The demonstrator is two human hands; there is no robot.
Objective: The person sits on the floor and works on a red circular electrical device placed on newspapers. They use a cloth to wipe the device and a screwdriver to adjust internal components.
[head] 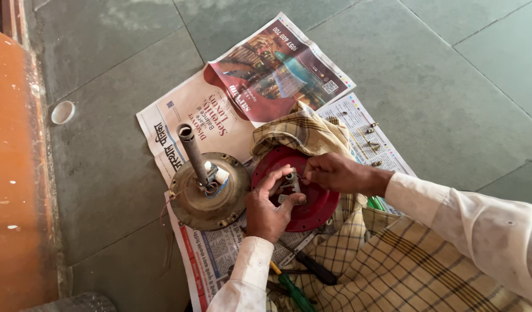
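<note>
Head view: left hand steadies the red motor cover while right hand pinches its small central fitting; best keep the cover flat

There is only one view, from the camera on the person's head. It looks steeply down and slightly forward at the floor, from close range, so the left hand and right hand sit just below the middle of the frame.
</note>
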